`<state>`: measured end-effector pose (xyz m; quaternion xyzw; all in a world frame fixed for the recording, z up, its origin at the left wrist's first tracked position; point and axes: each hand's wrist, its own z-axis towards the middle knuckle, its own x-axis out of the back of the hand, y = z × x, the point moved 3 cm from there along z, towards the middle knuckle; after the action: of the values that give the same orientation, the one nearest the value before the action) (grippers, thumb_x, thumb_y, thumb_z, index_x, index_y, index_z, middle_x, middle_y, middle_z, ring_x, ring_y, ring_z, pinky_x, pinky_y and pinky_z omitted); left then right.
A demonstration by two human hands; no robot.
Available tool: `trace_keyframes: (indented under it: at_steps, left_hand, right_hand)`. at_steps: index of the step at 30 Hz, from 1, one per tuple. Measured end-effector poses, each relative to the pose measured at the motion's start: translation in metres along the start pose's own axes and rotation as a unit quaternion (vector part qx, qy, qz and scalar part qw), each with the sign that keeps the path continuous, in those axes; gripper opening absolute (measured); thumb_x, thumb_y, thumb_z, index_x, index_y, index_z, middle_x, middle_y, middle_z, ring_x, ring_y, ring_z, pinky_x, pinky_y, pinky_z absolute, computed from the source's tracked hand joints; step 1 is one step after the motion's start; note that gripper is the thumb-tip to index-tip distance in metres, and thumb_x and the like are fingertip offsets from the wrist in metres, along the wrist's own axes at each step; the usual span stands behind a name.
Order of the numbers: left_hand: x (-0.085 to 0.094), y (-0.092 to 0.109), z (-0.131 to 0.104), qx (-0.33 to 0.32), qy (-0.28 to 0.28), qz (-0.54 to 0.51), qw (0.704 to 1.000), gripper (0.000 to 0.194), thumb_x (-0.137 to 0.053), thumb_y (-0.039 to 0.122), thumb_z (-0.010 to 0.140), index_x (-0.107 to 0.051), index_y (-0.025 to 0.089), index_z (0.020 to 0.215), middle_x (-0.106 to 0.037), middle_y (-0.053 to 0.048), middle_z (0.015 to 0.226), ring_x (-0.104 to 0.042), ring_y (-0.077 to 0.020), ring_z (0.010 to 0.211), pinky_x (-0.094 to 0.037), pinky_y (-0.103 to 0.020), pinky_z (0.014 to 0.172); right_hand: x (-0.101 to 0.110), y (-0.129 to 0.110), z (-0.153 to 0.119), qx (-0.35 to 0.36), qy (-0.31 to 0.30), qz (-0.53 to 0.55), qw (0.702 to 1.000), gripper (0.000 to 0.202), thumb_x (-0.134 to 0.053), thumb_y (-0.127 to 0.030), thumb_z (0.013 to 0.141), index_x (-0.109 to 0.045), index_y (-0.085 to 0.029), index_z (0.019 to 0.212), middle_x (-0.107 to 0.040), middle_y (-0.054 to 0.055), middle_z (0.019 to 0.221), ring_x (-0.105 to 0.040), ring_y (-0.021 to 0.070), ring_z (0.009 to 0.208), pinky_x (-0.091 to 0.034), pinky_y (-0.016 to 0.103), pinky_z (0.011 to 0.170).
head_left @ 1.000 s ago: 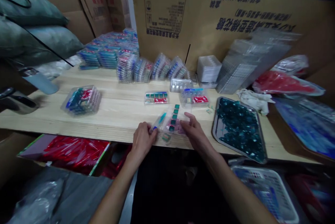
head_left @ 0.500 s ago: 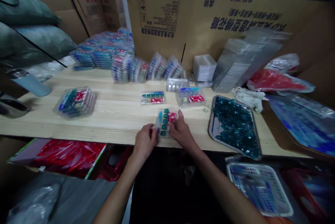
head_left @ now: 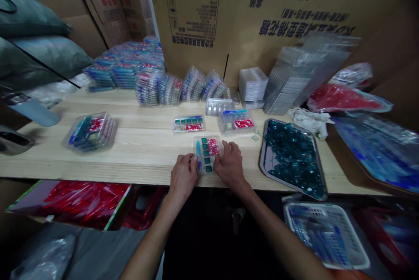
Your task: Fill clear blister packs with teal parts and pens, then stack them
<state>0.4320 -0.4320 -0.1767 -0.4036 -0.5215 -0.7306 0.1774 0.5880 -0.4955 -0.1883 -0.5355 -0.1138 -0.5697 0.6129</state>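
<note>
A clear plastic blister tray (head_left: 205, 167) lies near the table's front edge, with a column of dark green square pieces, a light blue stick and a red patterned packet (head_left: 212, 146) in its compartments. My left hand (head_left: 183, 175) has its fingers closed on the tray's left edge. Curled around the right edge is my right hand (head_left: 231, 164), its fingertips against the plastic. Just behind stands a similar filled tray (head_left: 189, 124), and beside that a small stack of trays (head_left: 236, 122) topped by a red packet and a blue stick.
On the right sits a metal tray (head_left: 262, 163) of dark green pieces, with a white cloth (head_left: 310, 120) behind it. Stacks of clear trays (head_left: 252, 85) line the back before a large carton (head_left: 196, 9). More filled trays (head_left: 91, 131) stand left; a white basket (head_left: 362, 251) is below.
The tray between my hands now lies flatter and straighter on the table. My right hand has moved slightly right along its edge. The whole view has shifted a little.
</note>
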Motion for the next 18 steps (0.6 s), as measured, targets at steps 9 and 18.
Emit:
trace_keyframes:
  at_steps: [9, 18]
  left_hand:
    - [-0.009, -0.005, 0.020, -0.023, 0.033, -0.034, 0.999, 0.031, -0.048, 0.025, 0.091, -0.064, 0.014, 0.115, -0.066, -0.012, 0.099, -0.065, -0.0232, 0.092, -0.052, -0.036, 0.086]
    - [-0.015, -0.017, 0.025, 0.017, -0.041, -0.115, 0.992, 0.041, -0.056, 0.030, 0.088, -0.057, 0.013, 0.126, -0.069, -0.011, 0.101, -0.068, -0.0212, 0.085, -0.056, -0.036, 0.082]
  right_hand:
    - [-0.003, -0.001, 0.008, 0.018, -0.039, 0.042, 0.998, 0.049, -0.044, -0.014, 0.084, -0.052, -0.009, 0.132, -0.055, 0.018, 0.117, -0.050, 0.0288, 0.104, -0.044, 0.045, 0.093]
    - [-0.018, 0.002, 0.002, -0.057, -0.047, 0.062, 0.995, 0.042, -0.049, -0.015, 0.080, -0.057, -0.013, 0.121, -0.052, 0.017, 0.114, -0.049, 0.0298, 0.106, -0.045, 0.046, 0.093]
